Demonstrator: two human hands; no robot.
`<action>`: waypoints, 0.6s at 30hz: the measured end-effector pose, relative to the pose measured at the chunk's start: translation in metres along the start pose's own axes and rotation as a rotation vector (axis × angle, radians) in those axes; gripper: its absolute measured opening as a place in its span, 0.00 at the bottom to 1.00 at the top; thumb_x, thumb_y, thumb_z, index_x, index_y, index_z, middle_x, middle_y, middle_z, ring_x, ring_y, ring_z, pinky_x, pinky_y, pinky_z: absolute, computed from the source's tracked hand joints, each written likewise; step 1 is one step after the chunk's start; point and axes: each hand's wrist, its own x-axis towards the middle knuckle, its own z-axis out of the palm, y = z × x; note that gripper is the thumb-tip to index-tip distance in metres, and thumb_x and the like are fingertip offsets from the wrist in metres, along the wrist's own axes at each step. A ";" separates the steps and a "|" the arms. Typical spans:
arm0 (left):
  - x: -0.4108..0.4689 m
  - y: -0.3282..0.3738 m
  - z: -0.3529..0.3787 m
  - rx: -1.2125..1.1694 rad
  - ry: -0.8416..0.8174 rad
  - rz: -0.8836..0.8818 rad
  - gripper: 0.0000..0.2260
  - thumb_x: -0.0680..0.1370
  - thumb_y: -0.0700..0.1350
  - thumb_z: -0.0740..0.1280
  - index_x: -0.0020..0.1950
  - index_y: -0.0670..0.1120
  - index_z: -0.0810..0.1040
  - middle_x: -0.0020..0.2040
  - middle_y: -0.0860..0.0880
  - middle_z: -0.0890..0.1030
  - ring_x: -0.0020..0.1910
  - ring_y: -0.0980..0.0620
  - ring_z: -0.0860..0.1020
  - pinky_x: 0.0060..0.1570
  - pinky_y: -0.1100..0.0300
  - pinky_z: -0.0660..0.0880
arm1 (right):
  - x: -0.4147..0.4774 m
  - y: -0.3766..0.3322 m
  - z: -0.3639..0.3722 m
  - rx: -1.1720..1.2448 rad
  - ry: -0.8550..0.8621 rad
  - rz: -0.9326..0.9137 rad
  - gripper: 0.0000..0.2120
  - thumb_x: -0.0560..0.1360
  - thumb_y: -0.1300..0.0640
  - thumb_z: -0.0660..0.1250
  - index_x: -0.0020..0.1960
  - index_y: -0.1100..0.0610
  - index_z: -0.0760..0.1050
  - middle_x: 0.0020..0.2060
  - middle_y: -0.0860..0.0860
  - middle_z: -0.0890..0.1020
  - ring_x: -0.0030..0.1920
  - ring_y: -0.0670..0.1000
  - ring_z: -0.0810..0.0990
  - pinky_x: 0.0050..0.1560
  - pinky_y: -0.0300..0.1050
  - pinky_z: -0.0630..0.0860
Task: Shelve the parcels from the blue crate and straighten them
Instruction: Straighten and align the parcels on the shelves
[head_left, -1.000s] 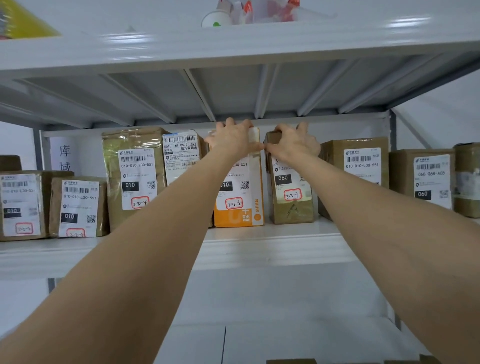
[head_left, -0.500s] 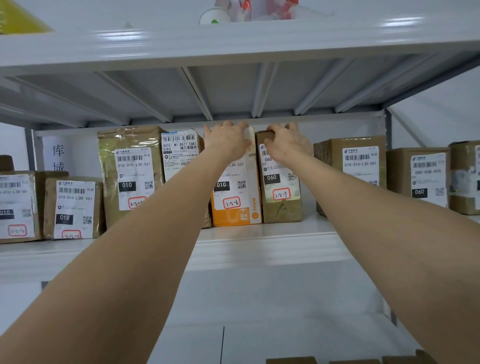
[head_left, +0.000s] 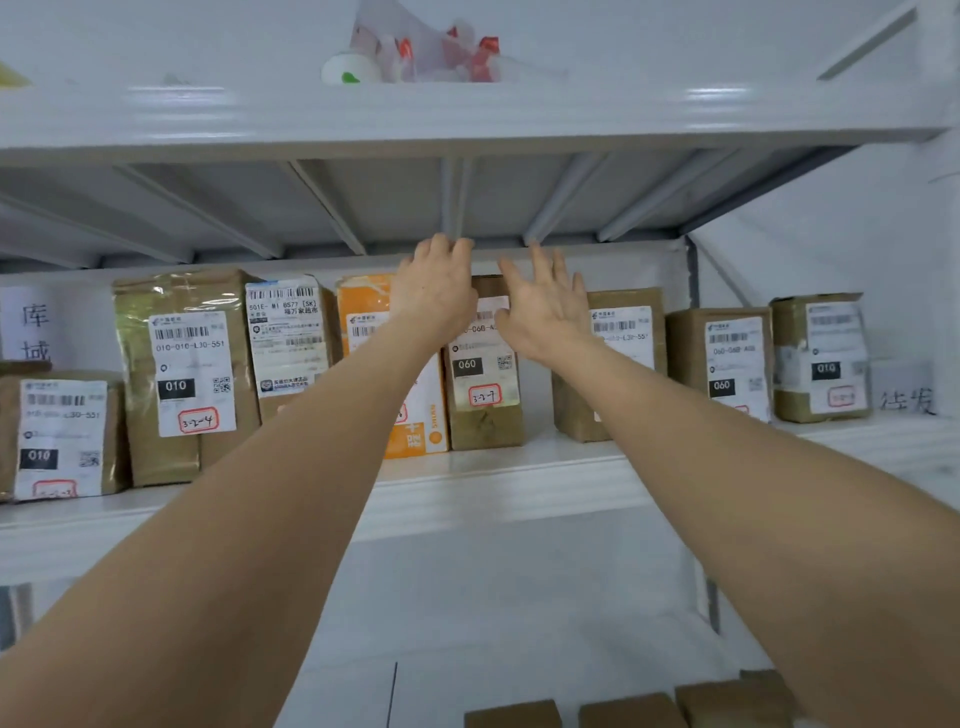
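White metal makes up the shelf (head_left: 493, 483), whose lip runs across the view, and the upper shelf (head_left: 467, 119), ribbed on its underside. A clear bag (head_left: 431, 52) of red and white items lies on the upper shelf. The wall (head_left: 831, 234) behind is white, with handwritten characters at far left and far right. Three brown boxes (head_left: 634, 712) show at the bottom edge.

Parcels stand upright in a row on the shelf, labels facing out. Most are brown card under glossy tape, each with a white barcode label and a black number patch. From the left stand a short 010 parcel (head_left: 62, 436), a tall parcel (head_left: 187, 374) marked 3-2-4, and an SK parcel (head_left: 288, 338). The orange parcel (head_left: 363, 306) touches the 060 parcel (head_left: 485, 415), whose red-ringed mark reads 3-2-7. A gap follows, then three more brown parcels (head_left: 727, 353).

The left grip (head_left: 434, 296) covers the orange parcel's top right corner, fingers reaching above it; I cannot tell whether it is grasping. The right grip (head_left: 545, 306) is released, fingers straight and spread before the 060 parcel's top.
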 end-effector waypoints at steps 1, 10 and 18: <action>-0.001 0.012 -0.002 -0.003 -0.013 0.020 0.23 0.78 0.43 0.59 0.73 0.44 0.62 0.68 0.42 0.68 0.69 0.42 0.65 0.63 0.49 0.66 | -0.004 0.010 -0.007 -0.009 -0.004 -0.001 0.32 0.79 0.50 0.60 0.78 0.47 0.50 0.79 0.55 0.45 0.78 0.59 0.43 0.76 0.57 0.46; -0.018 0.099 -0.013 0.023 -0.141 -0.018 0.25 0.79 0.40 0.59 0.76 0.45 0.58 0.72 0.44 0.64 0.71 0.44 0.63 0.63 0.50 0.68 | -0.022 0.109 -0.043 -0.059 -0.110 0.082 0.44 0.74 0.44 0.68 0.79 0.47 0.42 0.78 0.54 0.41 0.77 0.60 0.39 0.76 0.58 0.45; -0.004 0.093 -0.011 0.074 -0.191 -0.110 0.25 0.79 0.39 0.59 0.75 0.44 0.59 0.73 0.43 0.63 0.71 0.43 0.64 0.64 0.49 0.67 | -0.011 0.123 -0.032 -0.130 -0.166 0.001 0.51 0.71 0.42 0.72 0.79 0.48 0.39 0.78 0.54 0.41 0.77 0.62 0.39 0.75 0.58 0.43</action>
